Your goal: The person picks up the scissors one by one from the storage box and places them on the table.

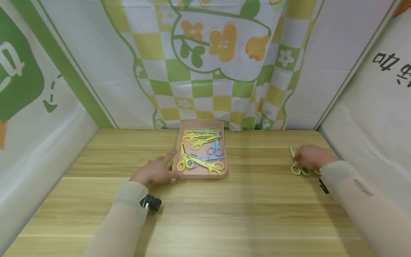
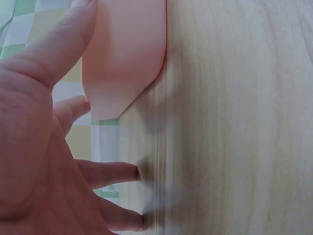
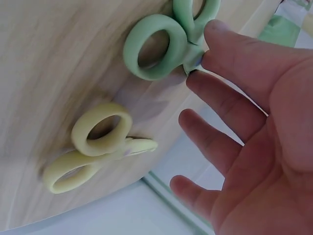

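Note:
My left hand (image 1: 155,172) rests at the left front corner of a pink tray (image 1: 200,176), its fingers spread and the thumb and index finger touching the tray's sides. In the tray lie several yellow scissors (image 1: 205,164), blue scissors (image 1: 217,145) and a green-handled pair near the back. On the table to the right, my right hand (image 1: 310,157) pinches green scissors (image 3: 190,53) near the pivot with thumb and index finger; its other fingers are extended. Beside these, pale yellow scissors (image 3: 84,132) lie on the table, mostly hidden by the hand in the head view.
The wooden table (image 1: 205,217) extends in front of the tray and between the hands. A checkered flower-print cloth (image 1: 205,89) hangs right behind the tray. White printed sheets (image 1: 369,107) border the table on both sides.

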`<state>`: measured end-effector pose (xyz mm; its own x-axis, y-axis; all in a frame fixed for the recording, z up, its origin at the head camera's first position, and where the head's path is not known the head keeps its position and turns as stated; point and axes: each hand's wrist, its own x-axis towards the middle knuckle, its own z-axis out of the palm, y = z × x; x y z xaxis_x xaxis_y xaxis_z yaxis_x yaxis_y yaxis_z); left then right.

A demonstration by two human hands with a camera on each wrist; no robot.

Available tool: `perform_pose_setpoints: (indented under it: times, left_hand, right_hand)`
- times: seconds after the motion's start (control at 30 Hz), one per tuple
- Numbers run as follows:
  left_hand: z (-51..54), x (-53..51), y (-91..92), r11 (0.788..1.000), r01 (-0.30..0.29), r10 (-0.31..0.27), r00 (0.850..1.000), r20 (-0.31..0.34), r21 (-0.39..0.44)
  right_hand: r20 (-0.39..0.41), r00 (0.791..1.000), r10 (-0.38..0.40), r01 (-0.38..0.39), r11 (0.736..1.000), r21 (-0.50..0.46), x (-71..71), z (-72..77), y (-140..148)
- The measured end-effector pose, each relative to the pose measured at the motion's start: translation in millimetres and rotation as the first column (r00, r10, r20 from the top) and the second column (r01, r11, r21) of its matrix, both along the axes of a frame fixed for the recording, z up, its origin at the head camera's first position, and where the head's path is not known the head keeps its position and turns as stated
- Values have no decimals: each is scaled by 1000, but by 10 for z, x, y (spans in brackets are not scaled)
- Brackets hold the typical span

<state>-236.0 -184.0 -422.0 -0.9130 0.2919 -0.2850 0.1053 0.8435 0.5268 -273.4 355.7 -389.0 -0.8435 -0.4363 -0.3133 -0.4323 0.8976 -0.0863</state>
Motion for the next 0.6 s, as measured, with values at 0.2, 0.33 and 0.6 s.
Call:
perform_pose_setpoints:
  times: [0.2, 0.33, 0.6]
  left_hand:
    - [16, 21, 1, 1000, -11, 11, 1000, 1, -10]
    - [5, 23, -7, 1000, -11, 11, 1000, 2, -12]
    - [24, 32, 3, 1000, -14, 14, 1000, 8, 4]
  right_hand:
    - [0, 1000, -5, 5, 1000, -28, 6, -29, 91]
    - [-5, 1000, -18, 18, 999, -49, 9, -46, 101]
    - [-30, 998, -47, 46, 998, -50, 37, -24, 72]
